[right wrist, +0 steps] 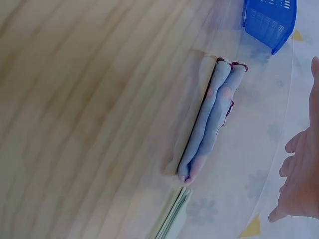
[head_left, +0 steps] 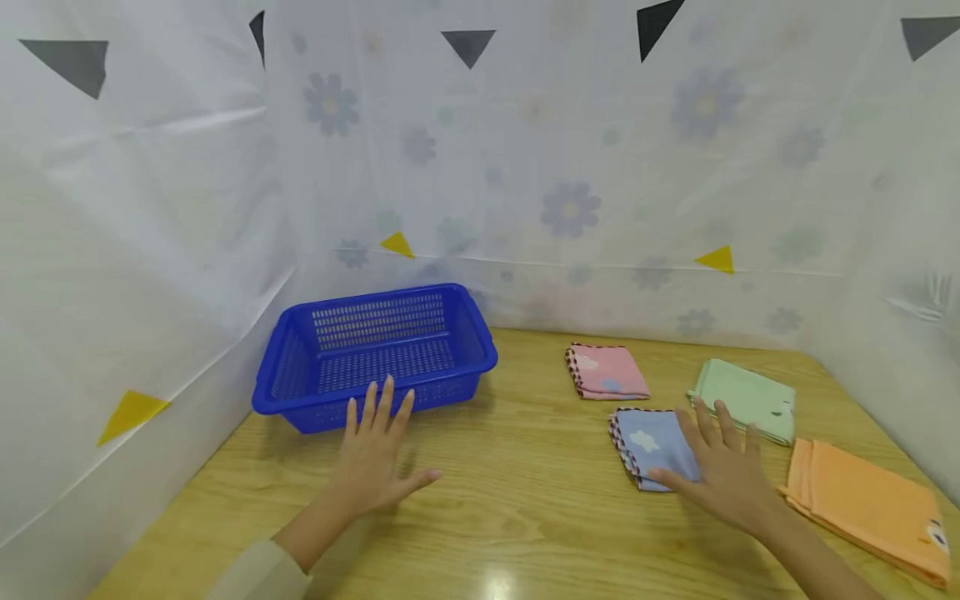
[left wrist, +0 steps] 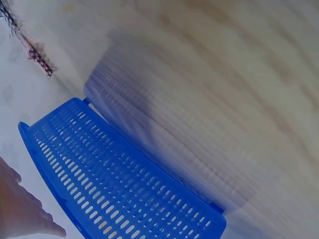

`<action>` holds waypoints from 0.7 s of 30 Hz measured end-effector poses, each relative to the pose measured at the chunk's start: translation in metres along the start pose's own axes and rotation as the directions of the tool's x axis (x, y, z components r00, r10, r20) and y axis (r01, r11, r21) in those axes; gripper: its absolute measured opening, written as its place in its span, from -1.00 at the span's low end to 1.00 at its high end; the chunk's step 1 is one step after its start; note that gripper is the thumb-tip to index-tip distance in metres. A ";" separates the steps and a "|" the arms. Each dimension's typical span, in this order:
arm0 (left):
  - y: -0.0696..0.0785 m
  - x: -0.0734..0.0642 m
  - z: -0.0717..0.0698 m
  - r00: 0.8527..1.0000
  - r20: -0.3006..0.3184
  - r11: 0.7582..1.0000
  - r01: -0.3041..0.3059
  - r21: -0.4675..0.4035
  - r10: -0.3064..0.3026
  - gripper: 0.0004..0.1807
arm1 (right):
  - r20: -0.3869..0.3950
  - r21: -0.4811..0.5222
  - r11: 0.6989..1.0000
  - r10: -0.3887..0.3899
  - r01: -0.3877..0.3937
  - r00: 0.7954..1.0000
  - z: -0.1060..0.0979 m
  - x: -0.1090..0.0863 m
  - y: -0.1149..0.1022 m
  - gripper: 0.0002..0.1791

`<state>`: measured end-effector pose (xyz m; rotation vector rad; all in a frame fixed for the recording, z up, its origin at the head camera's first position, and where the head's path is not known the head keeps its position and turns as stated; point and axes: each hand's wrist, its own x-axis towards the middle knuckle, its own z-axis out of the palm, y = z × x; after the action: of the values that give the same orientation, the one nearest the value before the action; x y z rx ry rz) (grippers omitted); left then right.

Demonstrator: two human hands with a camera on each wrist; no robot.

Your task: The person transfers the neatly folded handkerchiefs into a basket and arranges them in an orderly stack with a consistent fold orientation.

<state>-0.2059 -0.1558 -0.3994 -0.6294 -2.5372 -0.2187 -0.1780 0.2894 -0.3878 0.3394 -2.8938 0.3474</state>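
Observation:
My left hand (head_left: 367, 471) hovers with fingers spread in front of the blue plastic basket (head_left: 300, 408); its fingertips overlap the near rim in the head view. In the left wrist view a gap separates that hand (left wrist: 22, 209) from the perforated basket (left wrist: 124, 184). Over the folded blue cloth (head_left: 647, 454) I hold my right hand (head_left: 723, 479), fingers apart and gripping nothing. The right wrist view has this hand (right wrist: 301, 174) raised above the blue cloth's (right wrist: 212, 122) level. Nearby lie a folded pink cloth (head_left: 609, 373), a green cloth (head_left: 746, 400) and an orange cloth (head_left: 873, 504).
All of this stands on a wood-grain table (head_left: 495, 492). White flowered sheeting (head_left: 480, 167) encloses the back and both sides, with yellow triangles (head_left: 399, 245) and dark triangles (head_left: 469, 48) on it. The basket is at the back left, near the sheeting.

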 end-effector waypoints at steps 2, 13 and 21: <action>-0.002 -0.002 -0.001 1.000 0.002 1.000 0.008 0.002 -0.008 0.18 | -0.005 0.010 1.000 -0.014 0.014 1.000 -0.001 0.002 -0.003 0.07; -0.011 -0.007 -0.009 0.998 0.035 0.999 0.045 0.030 -0.046 0.17 | -0.005 0.056 0.997 -0.050 0.050 0.999 -0.001 0.015 -0.017 0.04; -0.017 -0.008 -0.014 0.998 0.020 0.997 0.065 0.034 -0.066 0.20 | 0.010 0.083 0.995 -0.063 0.062 0.998 0.002 0.025 -0.029 0.05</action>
<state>-0.2010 -0.1776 -0.3919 -0.5386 -2.5792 -0.1929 -0.1947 0.2566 -0.3783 0.4462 -2.8789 0.4572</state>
